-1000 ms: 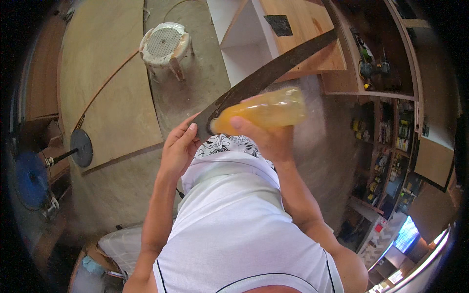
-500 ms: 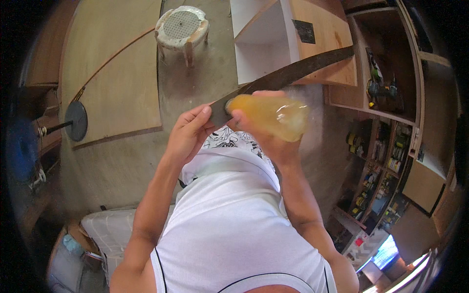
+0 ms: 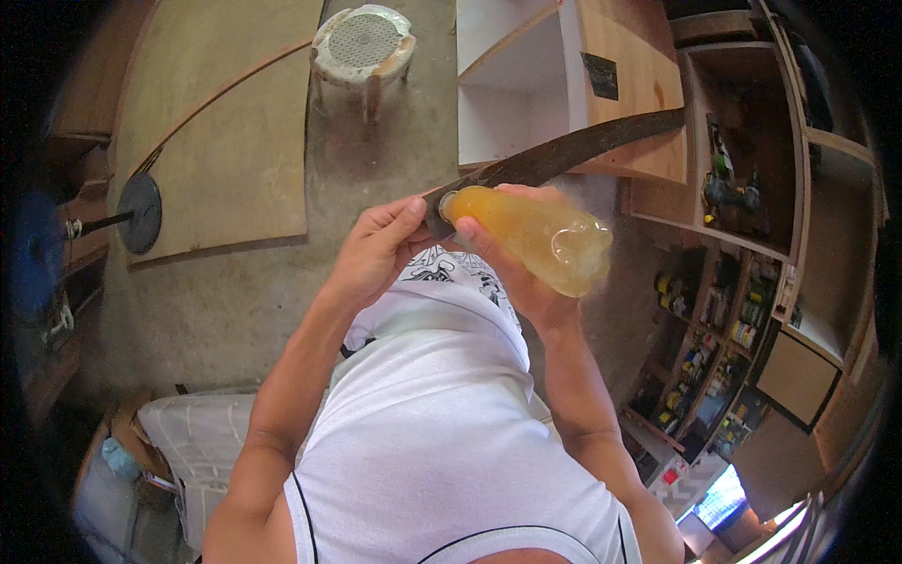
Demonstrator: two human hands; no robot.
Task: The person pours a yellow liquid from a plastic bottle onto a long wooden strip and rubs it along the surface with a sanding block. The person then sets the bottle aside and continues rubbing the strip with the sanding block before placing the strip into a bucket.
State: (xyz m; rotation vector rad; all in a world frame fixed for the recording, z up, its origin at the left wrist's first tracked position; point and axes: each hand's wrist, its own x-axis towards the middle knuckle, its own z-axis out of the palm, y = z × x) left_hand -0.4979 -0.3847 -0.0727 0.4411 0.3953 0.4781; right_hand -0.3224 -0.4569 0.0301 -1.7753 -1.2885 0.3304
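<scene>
A long, thin, dark brown strip [image 3: 601, 139] runs from my left hand away to the upper right, curving slightly. Its near end is pinched between the thumb and fingers of my left hand [image 3: 376, 249]. My right hand [image 3: 531, 282] is wrapped round a clear plastic bottle [image 3: 540, 230] of cloudy yellowish liquid. The bottle is tilted, its mouth against the strip beside my left fingertips. Whether liquid is coming out cannot be seen. Most of my right fingers are hidden behind the bottle.
A round, stained stool [image 3: 365, 52] stands ahead. A wooden panel [image 3: 221, 141] lies at the left, near a dark disc [image 3: 141, 214] on a rod. An open white-lined cabinet [image 3: 512, 113] is ahead right, and shelves of small items [image 3: 719, 348] line the right. A cushioned seat [image 3: 211, 428] is at lower left.
The bottle's base has swung slightly right and toward me, while its mouth remains at the strip. Both hands keep their grip. The whole view has shifted a little.
</scene>
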